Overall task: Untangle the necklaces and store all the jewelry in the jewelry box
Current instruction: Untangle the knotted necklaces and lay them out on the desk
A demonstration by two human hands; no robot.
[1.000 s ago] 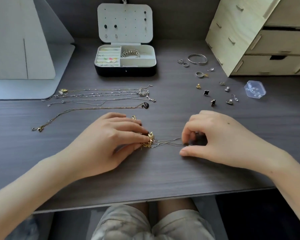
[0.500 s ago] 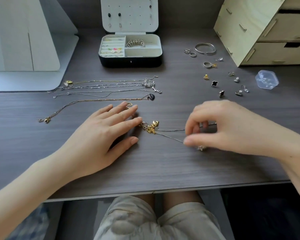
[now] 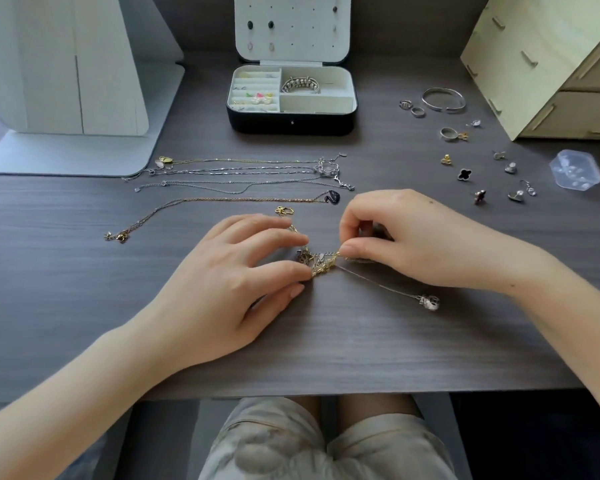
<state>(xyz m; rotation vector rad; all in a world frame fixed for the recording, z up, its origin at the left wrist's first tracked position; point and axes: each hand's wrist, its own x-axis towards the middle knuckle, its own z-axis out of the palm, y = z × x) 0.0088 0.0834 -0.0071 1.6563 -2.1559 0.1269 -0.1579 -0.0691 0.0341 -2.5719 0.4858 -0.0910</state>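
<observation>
- Jewelry box: dark outside and pale inside, standing open at the back middle of the grey desk. Its lid is upright and has a few studs pinned to it.
- Inside the box, the left compartments hold small colourful pieces. A beaded bracelet lies in the rear right compartment.
- Tangle of necklaces: a mix of gold and silver chain lying on the desk, well in front of the box and between the two hands.
- One thin silver chain runs out of the tangle, in front of the box and to its right. It ends in a silver pendant lying flat on the desk.
- Left hand: palm down, fingers spread and nearly straight. The fingertips press on the left edge of the tangle and the thumb is free.
- Right hand: thumb and forefinger are closed narrowly, pinching a chain at the right edge of the tangle. The other fingers are curled behind.
- Straightened necklaces: several chains laid out in rows between the box and the hands, apart from the tangle.
- The row farthest from the box is a gold chain with a black swan pendant.
- A small gold clasp lies just beyond the left fingertips.
- Right of the box lie a silver bangle, rings and loose earrings, among them a black clover stud.
- Farther right of the box is a clear plastic case, with a wooden drawer unit behind it.
- Left of the box is a white stand.
</observation>
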